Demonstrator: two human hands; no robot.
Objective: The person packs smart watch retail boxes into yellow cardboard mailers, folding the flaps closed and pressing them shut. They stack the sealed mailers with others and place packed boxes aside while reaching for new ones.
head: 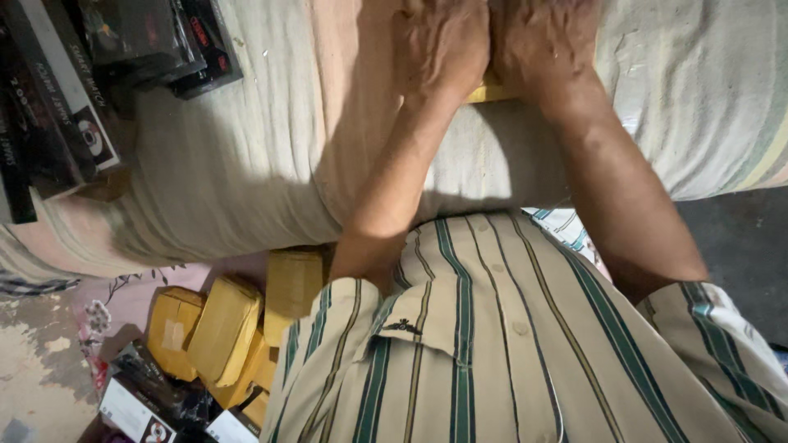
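Striped cloth covered the bed [246, 164], which filled most of the view, pale with faint bands. Below it the person's striped shirt [492, 353] took up the lower right. Black boxes [74, 90] were stacked at the bed's upper left corner, and tan wrapped parcels [226, 328] lay piled on the floor beside the shirt. Left hand [439, 45] and right hand [546, 45] rested side by side on the bed, pressing a yellow parcel [490, 90] that showed only between the wrists. Whether the fingers gripped it could not be told.
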